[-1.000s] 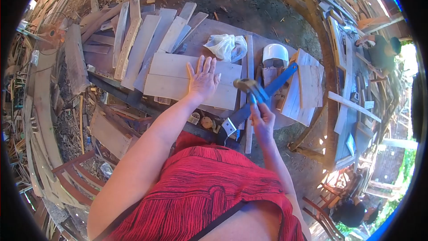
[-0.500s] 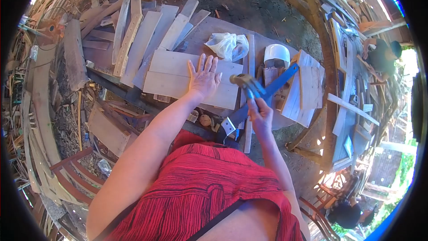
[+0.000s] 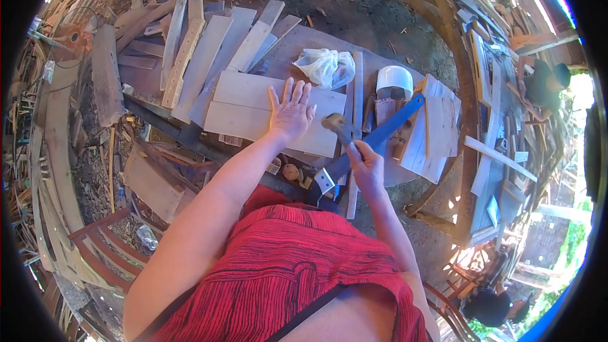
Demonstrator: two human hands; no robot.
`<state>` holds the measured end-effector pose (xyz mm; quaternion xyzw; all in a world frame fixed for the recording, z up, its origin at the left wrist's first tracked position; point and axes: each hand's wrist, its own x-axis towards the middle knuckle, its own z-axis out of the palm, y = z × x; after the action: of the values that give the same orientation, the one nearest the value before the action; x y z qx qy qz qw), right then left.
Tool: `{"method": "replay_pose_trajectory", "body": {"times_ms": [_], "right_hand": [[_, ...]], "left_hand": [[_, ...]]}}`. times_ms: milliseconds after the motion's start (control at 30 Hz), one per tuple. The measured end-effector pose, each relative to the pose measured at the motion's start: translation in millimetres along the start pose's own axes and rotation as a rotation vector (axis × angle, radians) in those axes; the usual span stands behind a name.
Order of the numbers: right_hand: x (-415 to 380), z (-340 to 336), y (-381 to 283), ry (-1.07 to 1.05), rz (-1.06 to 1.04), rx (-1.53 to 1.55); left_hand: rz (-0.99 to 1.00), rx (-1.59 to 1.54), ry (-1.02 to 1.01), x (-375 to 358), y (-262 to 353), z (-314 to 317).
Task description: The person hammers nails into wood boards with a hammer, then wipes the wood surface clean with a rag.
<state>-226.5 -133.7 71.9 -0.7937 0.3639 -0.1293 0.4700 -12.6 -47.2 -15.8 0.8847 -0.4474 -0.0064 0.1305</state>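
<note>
blue square (image 3: 373, 138) | pale wood boards (image 3: 253, 107) | white helmet (image 3: 394, 80) | red striped top (image 3: 285, 278) w/ black strap

The hammer (image 3: 342, 128) head just beyond the right hand (image 3: 366, 166) fingers is smeared by motion blur, so its face and whatever it strikes cannot be made out. The blue bar clamp (image 3: 373, 139) is partly covered by that hand. Under the left hand (image 3: 291, 114) palm and fingers, the surface of the pale board (image 3: 244, 109) is hidden.
</note>
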Motion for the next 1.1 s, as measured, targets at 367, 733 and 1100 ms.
{"method": "replay_pose_trajectory", "body": {"times_ms": [367, 733, 1100], "right_hand": [[-3, 8, 16, 0.034, 0.001, -0.180], [41, -10, -12, 0.128, -0.029, 0.195], [74, 6, 8, 0.030, 0.044, 0.051]], "left_hand": [[0.007, 0.009, 0.023, 0, -1, 3], [0.006, 0.009, -0.027, -1, 3, -9], [-0.001, -0.041, -0.014, 1, 1, -9]]}}
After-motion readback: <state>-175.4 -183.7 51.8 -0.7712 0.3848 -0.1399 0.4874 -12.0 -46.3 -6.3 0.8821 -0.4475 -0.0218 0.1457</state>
